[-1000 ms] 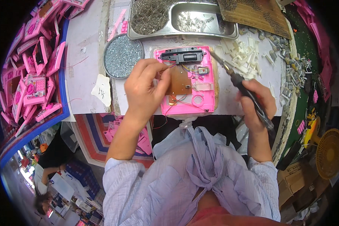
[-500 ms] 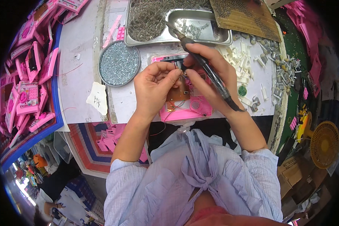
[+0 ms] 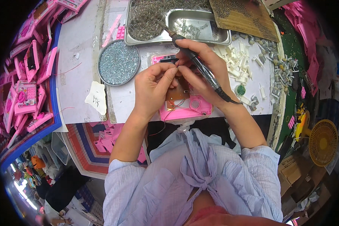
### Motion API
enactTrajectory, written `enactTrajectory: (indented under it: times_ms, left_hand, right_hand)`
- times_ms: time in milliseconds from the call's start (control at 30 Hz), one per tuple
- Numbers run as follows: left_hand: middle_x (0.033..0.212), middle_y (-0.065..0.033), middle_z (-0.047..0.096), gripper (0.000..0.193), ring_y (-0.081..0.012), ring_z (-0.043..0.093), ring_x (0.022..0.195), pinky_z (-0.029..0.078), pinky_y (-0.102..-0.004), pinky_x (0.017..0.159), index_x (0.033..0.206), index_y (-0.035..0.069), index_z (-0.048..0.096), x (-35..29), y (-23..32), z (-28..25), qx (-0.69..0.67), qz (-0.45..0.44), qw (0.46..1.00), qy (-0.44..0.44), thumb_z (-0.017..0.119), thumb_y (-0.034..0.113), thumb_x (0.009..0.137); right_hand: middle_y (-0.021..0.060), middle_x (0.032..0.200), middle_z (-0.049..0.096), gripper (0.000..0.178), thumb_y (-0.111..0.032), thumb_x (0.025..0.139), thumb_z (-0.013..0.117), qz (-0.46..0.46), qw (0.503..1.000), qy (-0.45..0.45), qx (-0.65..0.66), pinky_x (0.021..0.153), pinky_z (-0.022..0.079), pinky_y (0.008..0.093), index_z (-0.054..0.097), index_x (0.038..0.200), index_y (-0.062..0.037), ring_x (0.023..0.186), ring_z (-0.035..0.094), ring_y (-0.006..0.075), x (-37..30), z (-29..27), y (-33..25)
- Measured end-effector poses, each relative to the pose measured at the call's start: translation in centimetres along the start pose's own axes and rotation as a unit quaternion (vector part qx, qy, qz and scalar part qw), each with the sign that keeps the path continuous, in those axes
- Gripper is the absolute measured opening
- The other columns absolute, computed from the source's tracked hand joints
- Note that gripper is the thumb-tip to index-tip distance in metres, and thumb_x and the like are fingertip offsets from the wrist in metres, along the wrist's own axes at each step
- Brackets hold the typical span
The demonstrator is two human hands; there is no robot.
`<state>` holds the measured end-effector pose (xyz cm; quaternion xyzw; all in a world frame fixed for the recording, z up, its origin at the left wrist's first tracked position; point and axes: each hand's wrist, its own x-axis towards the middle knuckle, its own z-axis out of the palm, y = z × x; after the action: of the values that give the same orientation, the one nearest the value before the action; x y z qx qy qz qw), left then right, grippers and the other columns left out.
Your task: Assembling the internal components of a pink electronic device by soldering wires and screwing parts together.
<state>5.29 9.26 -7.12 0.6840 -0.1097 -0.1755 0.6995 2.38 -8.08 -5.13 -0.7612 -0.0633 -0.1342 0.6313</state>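
A pink plastic toy casing (image 3: 184, 113) lies on the table in front of me. Set in it is a brown circuit board (image 3: 177, 96) with thin wires. Over its upper part my left hand (image 3: 148, 88) is closed, thumb and forefinger pinched; whatever is between them is too small or hidden to name. My right hand (image 3: 214, 73) grips a black soldering iron (image 3: 202, 68), tip pointing up and left, away from the casing. The right thumb and fingertips meet the left fingertips above the board. Just beyond them a dark part (image 3: 169, 59) shows on the casing.
A round tin of small screws (image 3: 118, 62) stands left. Behind is a metal tray (image 3: 177, 37) of springs, with a brown board (image 3: 245, 17) beside it. White plastic pieces (image 3: 241, 62) and small motors (image 3: 280, 67) lie right. Pink casings (image 3: 26, 94) fill the far left.
My right hand and the soldering iron have shifted slightly left and up. The fingertips of both hands have closed together over the board, and the dark part beyond them is more visible.
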Motion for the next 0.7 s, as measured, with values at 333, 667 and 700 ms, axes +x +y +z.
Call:
enactTrajectory:
  times_ms: [333,667,700]
  left_hand:
    - [0.086,-0.0038,0.072,0.013,-0.0043,0.061,0.068,0.05,-0.0202,0.062,0.102,-0.004,0.071,0.0,-0.2,-0.5,0.055,0.011,0.998,0.011,0.066,0.008,0.099]
    - [0.087,-0.0031,0.062,0.01,-0.0048,0.053,0.063,0.042,-0.0208,0.057,0.089,-0.001,0.069,0.7,0.0,-0.6,0.14,0.113,0.984,0.013,0.074,0.007,0.088]
    - [0.088,-0.0041,0.061,0.009,-0.0065,0.054,0.064,0.043,-0.0217,0.057,0.087,-0.001,0.069,0.7,0.3,-0.5,0.164,0.105,0.981,0.01,0.074,0.006,0.086]
  right_hand:
    - [0.0132,0.102,0.065,0.049,0.009,0.084,0.065,-0.037,0.996,0.032,-0.073,0.078,0.054,0.032,0.062,0.129,-0.0084,0.088,0.067,0.0235,0.2,0.0,0.0]
    - [0.0134,0.106,0.065,0.06,0.01,0.073,0.074,-0.168,0.96,0.04,-0.222,0.088,0.051,0.0436,0.064,0.129,-0.0097,0.093,0.065,0.0335,-3.3,-0.5,1.4]
    - [0.0133,0.105,0.066,0.059,0.009,0.073,0.075,-0.167,0.96,0.044,-0.221,0.087,0.052,0.0433,0.064,0.128,-0.009,0.092,0.064,0.0338,-3.8,-0.4,1.7]
